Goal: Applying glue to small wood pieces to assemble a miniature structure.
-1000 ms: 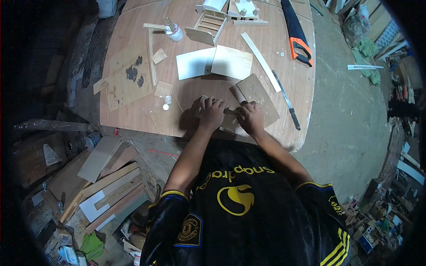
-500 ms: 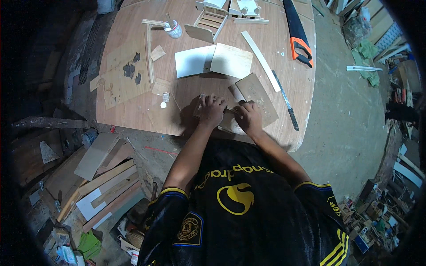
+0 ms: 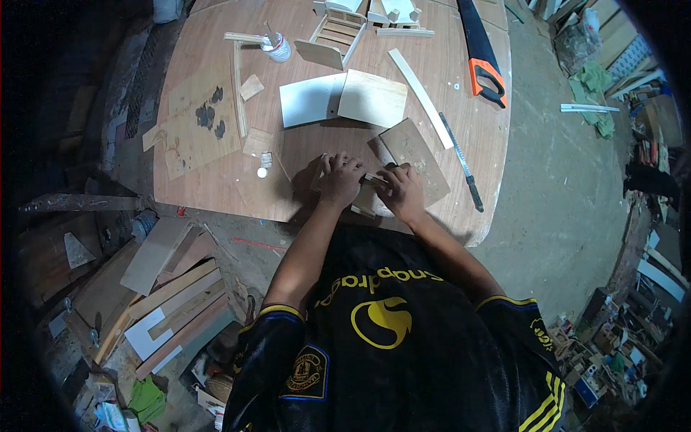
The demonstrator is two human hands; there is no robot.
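Note:
My left hand [image 3: 341, 180] is closed over a small wooden strip [image 3: 372, 178] near the front edge of the table, its fingers bent over the top. Close beside it, my right hand [image 3: 402, 191] is curled at the strip's other end. Something dark shows at its fingertips, too small to name. Partly under the right hand lies a flat brown board [image 3: 425, 162] with pale dust on it. A short pale wood piece [image 3: 363, 211] pokes out below the hands. Beyond them lie a white panel [image 3: 311, 101] and a plain wood panel [image 3: 372, 99].
A handsaw [image 3: 488, 75] with an orange handle, a thin blade tool [image 3: 463, 162] and a long wood strip [image 3: 421, 97] lie to the right. At the left are a jar [image 3: 278, 50] and a stained plywood sheet [image 3: 198, 129]. A small wooden frame [image 3: 338, 36] stands at the back.
Both hands stay close together with only slight shifts. The wooden strip between them now shows a lighter face, and less of the pale piece below is visible. The view has shifted slightly.

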